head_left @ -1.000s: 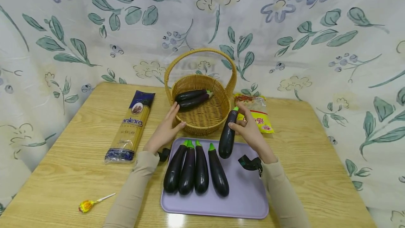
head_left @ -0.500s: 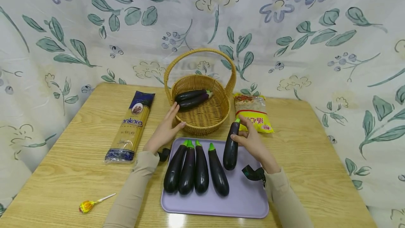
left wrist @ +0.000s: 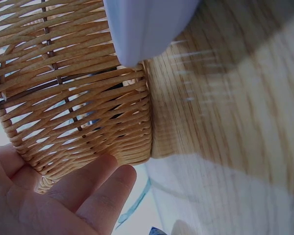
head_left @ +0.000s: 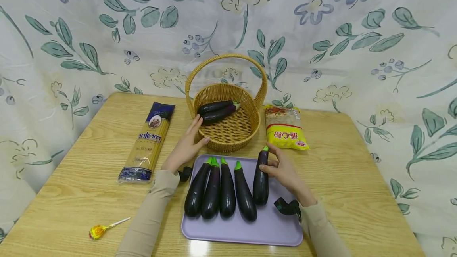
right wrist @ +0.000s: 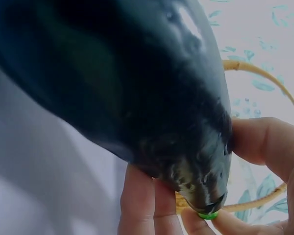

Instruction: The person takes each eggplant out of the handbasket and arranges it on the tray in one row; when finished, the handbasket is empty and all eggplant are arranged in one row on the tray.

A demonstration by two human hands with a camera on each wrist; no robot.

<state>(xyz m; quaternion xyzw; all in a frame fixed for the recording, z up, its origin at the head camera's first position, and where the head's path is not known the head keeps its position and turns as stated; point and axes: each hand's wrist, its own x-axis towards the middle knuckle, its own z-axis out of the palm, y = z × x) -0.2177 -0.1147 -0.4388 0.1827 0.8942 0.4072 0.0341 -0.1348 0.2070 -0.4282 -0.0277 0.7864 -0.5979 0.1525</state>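
Observation:
My right hand (head_left: 285, 171) pinches a dark purple eggplant (head_left: 261, 179) near its green stem, over the right half of the lilac tray (head_left: 275, 229). In the right wrist view that eggplant (right wrist: 137, 83) fills the upper left, thumb on one side and fingers on the other. Several more eggplants (head_left: 227, 189) lie side by side on the tray's left half, stems pointing away from me. My left hand (head_left: 185, 146) rests against the left front wall of the wicker basket (head_left: 232, 144); the left wrist view has its fingers extended along the weave (left wrist: 78, 112). Two eggplants (head_left: 217, 112) lie in the basket.
A pack of spaghetti (head_left: 148, 142) lies left of the basket, and a yellow food bag (head_left: 287, 128) to its right. A wrapped lollipop (head_left: 101, 231) is at the front left of the wooden table (head_left: 71, 193). A floral curtain (head_left: 143, 43) hangs behind.
My right hand has moved toward me with its eggplant, from beside the basket down to the tray's right half. The left hand and basket stay where they were.

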